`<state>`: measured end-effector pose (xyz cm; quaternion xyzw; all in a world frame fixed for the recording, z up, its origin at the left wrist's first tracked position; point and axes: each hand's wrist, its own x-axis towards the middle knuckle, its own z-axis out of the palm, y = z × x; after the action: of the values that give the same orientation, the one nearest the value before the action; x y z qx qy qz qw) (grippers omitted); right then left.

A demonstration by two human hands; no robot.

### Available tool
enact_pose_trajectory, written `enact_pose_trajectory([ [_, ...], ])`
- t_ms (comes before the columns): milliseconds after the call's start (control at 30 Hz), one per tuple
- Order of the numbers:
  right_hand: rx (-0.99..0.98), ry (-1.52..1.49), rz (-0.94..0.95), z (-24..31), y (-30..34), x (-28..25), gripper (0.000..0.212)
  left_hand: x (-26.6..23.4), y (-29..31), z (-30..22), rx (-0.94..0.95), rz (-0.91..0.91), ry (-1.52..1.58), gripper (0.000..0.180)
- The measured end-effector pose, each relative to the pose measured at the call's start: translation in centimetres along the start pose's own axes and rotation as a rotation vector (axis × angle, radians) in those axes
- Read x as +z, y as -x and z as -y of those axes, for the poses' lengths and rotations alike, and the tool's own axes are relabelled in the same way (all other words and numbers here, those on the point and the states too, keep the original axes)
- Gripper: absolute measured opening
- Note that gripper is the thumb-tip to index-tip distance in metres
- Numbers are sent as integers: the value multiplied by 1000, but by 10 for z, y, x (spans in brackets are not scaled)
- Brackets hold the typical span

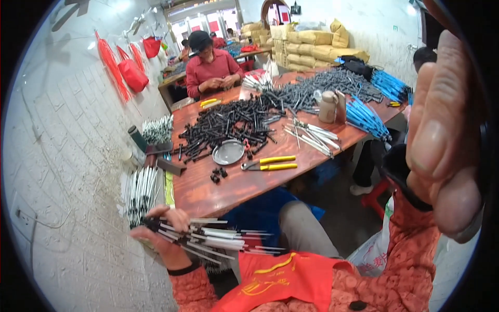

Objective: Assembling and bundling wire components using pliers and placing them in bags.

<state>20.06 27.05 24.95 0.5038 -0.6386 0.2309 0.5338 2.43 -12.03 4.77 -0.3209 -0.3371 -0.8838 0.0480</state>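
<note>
My left hand [169, 247] is closed round the dark ends of a bundle of thin white rods with black fittings [223, 239]. The bundle lies roughly level in front of me, white ends fanned to the right, above my red apron [286, 275]. Large and near the camera at the right, my right hand [442, 135] is raised with its fingers mostly stretched and close together. Nothing shows in it, though part of it runs out of view. Below my left hand's side of the table, more white rods with black ends [141, 192] stand stacked by the wall.
The red-brown table [208, 195] bears a heap of black fittings [228, 125], a metal dish [228, 152], yellow-handled pliers [270, 163], loose white rods [312, 136], a beige flask [327, 106], grey parts [327, 86] and blue bundles [366, 117]. A person in red [213, 67] works opposite.
</note>
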Motion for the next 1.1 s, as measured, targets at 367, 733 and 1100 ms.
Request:
enact_pose_trajectory([
  [367,326,-102,-171,-62,19,-17,52,71,-64,15,153,242,-235,73],
  [733,615,-811,444,-104,149,59,16,133,-108,-14,35,68,-484,53],
  [1100,885,-982,671,8,212,169,27,117,-81,-33,291,-212,-167,52],
])
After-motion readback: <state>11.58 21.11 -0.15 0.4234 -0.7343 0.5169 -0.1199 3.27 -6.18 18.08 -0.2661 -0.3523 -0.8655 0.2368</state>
